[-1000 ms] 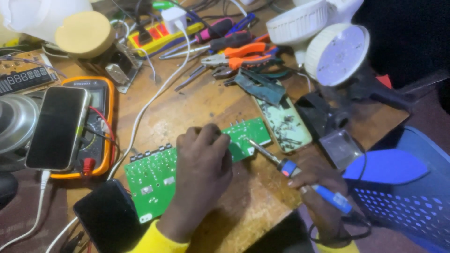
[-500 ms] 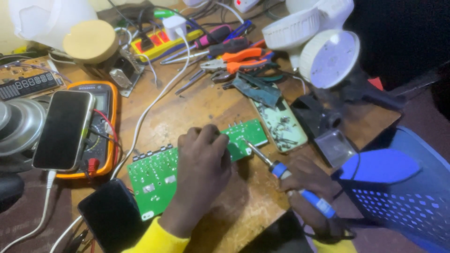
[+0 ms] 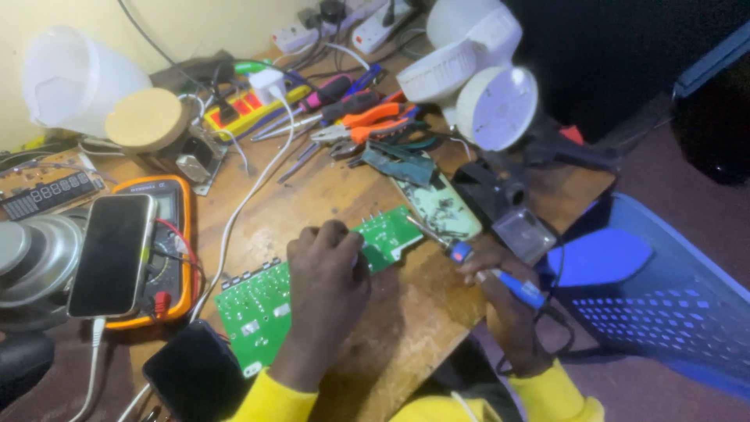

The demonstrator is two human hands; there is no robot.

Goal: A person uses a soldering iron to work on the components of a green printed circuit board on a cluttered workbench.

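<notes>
Soldering step, I judge: left hand [image 3: 324, 273] presses flat on the green circuit board [image 3: 312, 285], fingers closed over it; right hand [image 3: 500, 293] fingers grip the blue-handled soldering iron [image 3: 480, 264], tip at the board's right edge. Next needs a steady tip on a joint.

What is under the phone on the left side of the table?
The phone lies on an orange multimeter, hiding most of its face. Red and black leads show beside it. Whatever the phone covers cannot be seen.

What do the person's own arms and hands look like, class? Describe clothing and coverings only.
Both hands are bare: the left hand and the right hand wear no gloves or rings that show. Bright yellow sleeves cover both arms to the wrists.
</notes>
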